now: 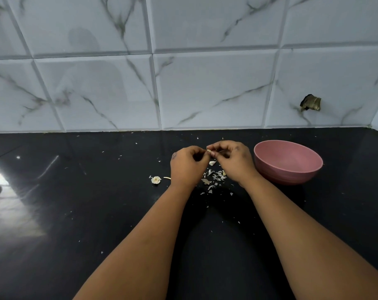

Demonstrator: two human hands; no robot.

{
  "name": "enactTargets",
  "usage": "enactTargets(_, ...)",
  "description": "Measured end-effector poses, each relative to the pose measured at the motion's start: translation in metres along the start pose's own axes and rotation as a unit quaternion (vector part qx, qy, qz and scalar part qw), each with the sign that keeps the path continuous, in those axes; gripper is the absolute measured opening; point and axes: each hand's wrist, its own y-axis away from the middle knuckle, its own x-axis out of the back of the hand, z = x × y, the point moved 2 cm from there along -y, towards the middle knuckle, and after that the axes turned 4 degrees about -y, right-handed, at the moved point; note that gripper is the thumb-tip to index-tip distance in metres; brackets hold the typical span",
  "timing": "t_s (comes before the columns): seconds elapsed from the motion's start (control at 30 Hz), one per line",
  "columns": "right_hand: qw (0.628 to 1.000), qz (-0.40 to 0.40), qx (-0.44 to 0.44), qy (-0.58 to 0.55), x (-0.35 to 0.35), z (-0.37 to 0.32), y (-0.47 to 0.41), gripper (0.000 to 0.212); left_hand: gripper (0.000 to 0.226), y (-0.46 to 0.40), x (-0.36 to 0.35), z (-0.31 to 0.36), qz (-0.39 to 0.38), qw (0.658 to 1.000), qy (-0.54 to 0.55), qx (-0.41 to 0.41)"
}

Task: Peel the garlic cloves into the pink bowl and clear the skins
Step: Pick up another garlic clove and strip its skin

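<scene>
Black counter [97, 213] under marbled wall tiles [205, 83]. At frame centre, left hand [187, 167] and right hand [232, 162] pinch one garlic clove [209, 151] between fingertips. Skins [214, 177] lie beneath them; pink bowl [288, 162] stands just right.

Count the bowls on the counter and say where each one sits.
1. The pink bowl sits on the black counter, just right of the right hand, near the tiled wall. No other bowl shows in view.
</scene>
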Motion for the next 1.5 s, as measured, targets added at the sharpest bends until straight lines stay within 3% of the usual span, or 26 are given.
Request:
enactTargets(0.2, 1.0, -0.003, 0.023, -0.003, -0.003, 0.0, 0.0, 0.018, 0.015, 0.0, 0.002, -0.003, 0.009, 1.0, 0.026, 0.007)
enactTargets(0.33, 0.996, -0.003, -0.029, -0.079, -0.004, 0.003, 0.0, 0.022, 0.01, -0.002, -0.001, -0.006, 0.008, 0.996, 0.08, 0.031)
enactTargets(0.5, 0.97, 0.006, -0.088, -0.226, -0.008, 0.001, 0.0, 0.022, 0.022, -0.003, -0.008, -0.01, -0.003, 0.979, 0.154, 0.135)
enactTargets(0.6, 0.963, 0.013, -0.096, -0.252, -0.006, -0.001, 0.0, 0.024, 0.029, -0.004, -0.01, -0.015, -0.026, 0.966, 0.177, 0.185)
enactTargets(0.77, 0.971, 0.033, -0.103, -0.211, -0.004, 0.0, 0.0, 0.025, 0.029, -0.003, -0.008, -0.017, -0.055, 0.988, 0.071, 0.126)
enactTargets(0.97, 0.97, 0.038, -0.114, -0.21, -0.001, 0.001, 0.0, 0.025, 0.01, -0.003, -0.011, -0.014, -0.064, 0.989, 0.092, 0.092)
enactTargets(1.07, 0.973, 0.047, -0.108, -0.201, -0.002, 0.001, 0.001, 0.022, 0.035, -0.001, -0.007, -0.012, -0.017, 0.988, 0.12, 0.091)
enactTargets(1.17, 0.965, 0.056, -0.125, -0.224, -0.002, 0.002, -0.001, 0.018, 0.032, -0.002, -0.005, -0.012, 0.017, 0.971, 0.211, 0.111)
enactTargets(1.23, 0.957, 0.047, -0.138, -0.252, -0.005, 0.002, 0.0, 0.013, 0.011, -0.002, -0.005, -0.007, -0.006, 0.941, 0.317, 0.118)
enactTargets(1.3, 0.949, 0.035, -0.151, -0.273, -0.007, 0.003, 0.001, 0.006, 0.013, -0.001, -0.007, -0.003, -0.045, 0.91, 0.395, 0.119)
enactTargets(1.4, 0.939, 0.019, -0.162, -0.303, -0.009, 0.002, 0.002, 0.003, 0.011, 0.0, -0.008, -0.001, -0.068, 0.896, 0.418, 0.133)
enactTargets(1.5, 0.928, 0.015, -0.175, -0.33, -0.009, 0.0, 0.001, 0.01, 0.006, -0.002, -0.007, -0.003, -0.045, 0.893, 0.42, 0.152)
